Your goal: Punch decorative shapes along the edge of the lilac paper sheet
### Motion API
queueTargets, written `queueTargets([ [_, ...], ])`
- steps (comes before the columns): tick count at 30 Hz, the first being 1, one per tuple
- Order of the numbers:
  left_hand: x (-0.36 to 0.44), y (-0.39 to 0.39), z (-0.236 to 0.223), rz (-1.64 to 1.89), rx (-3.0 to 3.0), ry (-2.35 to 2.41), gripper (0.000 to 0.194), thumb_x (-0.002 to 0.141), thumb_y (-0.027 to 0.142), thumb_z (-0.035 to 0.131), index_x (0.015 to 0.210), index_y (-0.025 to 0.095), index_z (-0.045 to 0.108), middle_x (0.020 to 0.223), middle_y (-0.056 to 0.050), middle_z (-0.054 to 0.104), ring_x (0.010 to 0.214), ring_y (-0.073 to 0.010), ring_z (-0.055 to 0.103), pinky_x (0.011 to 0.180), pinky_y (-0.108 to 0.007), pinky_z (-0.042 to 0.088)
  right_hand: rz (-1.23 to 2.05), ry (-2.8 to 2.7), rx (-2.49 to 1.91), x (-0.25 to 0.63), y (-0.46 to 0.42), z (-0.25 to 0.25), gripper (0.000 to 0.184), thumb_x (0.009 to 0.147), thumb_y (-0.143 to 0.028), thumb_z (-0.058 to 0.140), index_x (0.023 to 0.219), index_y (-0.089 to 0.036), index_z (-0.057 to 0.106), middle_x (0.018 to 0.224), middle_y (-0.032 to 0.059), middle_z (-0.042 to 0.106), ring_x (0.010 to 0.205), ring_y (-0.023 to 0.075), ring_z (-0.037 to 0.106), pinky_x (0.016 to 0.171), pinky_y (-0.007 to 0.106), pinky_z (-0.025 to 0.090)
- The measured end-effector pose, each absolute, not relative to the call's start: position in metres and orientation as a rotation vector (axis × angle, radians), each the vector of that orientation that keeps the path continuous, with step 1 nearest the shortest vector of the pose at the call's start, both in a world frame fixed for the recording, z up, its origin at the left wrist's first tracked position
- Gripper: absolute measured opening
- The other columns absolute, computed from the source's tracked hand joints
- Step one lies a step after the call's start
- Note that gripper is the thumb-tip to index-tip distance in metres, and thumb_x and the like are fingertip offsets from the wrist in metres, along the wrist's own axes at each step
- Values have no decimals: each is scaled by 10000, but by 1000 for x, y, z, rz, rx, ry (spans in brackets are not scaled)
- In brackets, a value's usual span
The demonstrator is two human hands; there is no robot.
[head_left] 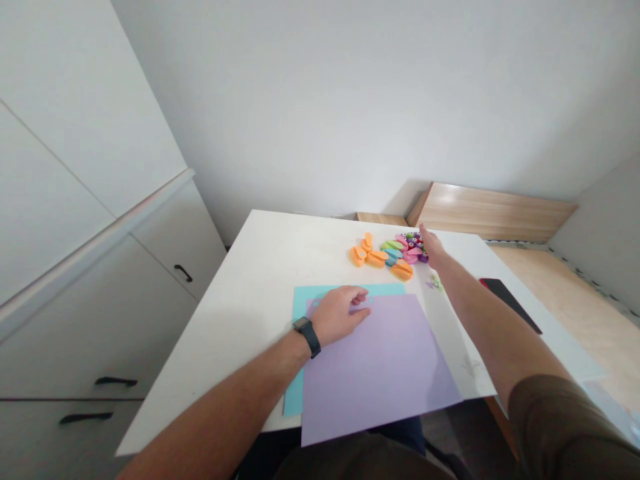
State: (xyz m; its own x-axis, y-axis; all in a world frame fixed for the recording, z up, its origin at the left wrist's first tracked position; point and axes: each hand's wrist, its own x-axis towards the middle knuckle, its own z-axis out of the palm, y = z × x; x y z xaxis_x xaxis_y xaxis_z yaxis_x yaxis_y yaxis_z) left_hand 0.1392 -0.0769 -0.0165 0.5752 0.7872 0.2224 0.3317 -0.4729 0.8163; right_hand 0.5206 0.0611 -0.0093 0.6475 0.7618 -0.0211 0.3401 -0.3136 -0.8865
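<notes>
My left hand (345, 312), with a black watch on its wrist, rests on the upper left part of a purple sheet (380, 373). Its fingers are bent and the thumb stands apart from them, with nothing between. Beneath the purple sheet lies a turquoise sheet (294, 387), showing along the left and top. My right hand (433, 245) reaches to the far side, beside small round purple, green and red pieces with eye-like dots (412, 239); its fingers are mostly hidden. Near them are orange (376, 259), blue (391, 256), green (391, 245) and pink (412, 255) oval pieces.
The white table (240, 293) holds a small clear and greenish item (435, 283) below my right hand. A black flat object with a red edge (510, 303) lies beyond my right forearm. White cabinets (165, 280) stand left, a wooden headboard (495, 210) at the back right.
</notes>
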Motion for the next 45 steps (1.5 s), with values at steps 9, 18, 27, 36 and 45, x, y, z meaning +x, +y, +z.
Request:
queueTargets([
  [9, 142, -81, -11, 758, 2064, 895, 325, 863, 309, 705, 1152, 159, 693, 1080, -71, 753, 944, -200, 696, 893, -354, 548, 476, -937, -1931, 521, 66, -2, 717, 824, -850, 496, 1019, -190, 697, 953, 117, 748, 932, 245, 713, 701, 288, 575],
  [18, 140, -80, -11, 746, 2054, 896, 329, 861, 316, 705, 1152, 163, 691, 1078, -68, 747, 964, -205, 684, 914, -359, 537, 499, -1160, -1998, 528, 102, 8, 729, 877, -807, 470, 1242, -214, 684, 1363, 152, 665, 1336, 313, 564, 1059, 462, 493],
  [27, 139, -80, -11, 743, 2047, 902, 309, 865, 322, 699, 1137, 177, 689, 1075, -60, 748, 958, -200, 681, 908, -347, 538, 660, -1239, -2016, 516, 104, 2, 640, 840, -769, 594, 1054, -188, 758, 1158, 144, 756, 1012, 259, 719, 859, 367, 582],
  [36, 139, -80, -10, 737, 2057, 904, 304, 872, 319, 691, 1145, 186, 684, 1090, -62, 747, 966, -203, 688, 913, -355, 538, 686, -1278, -1937, 491, 106, -4, 648, 822, -778, 610, 1117, -217, 749, 1184, 117, 750, 996, 223, 714, 857, 357, 579],
  [45, 139, -81, -8, 720, 2059, 912, 306, 867, 316, 689, 1135, 169, 688, 1087, -73, 749, 967, -208, 687, 900, -352, 540, 729, -1356, -1897, 462, 107, -2, 674, 800, -819, 592, 1088, -234, 762, 1278, 103, 727, 1132, 262, 684, 966, 403, 545],
])
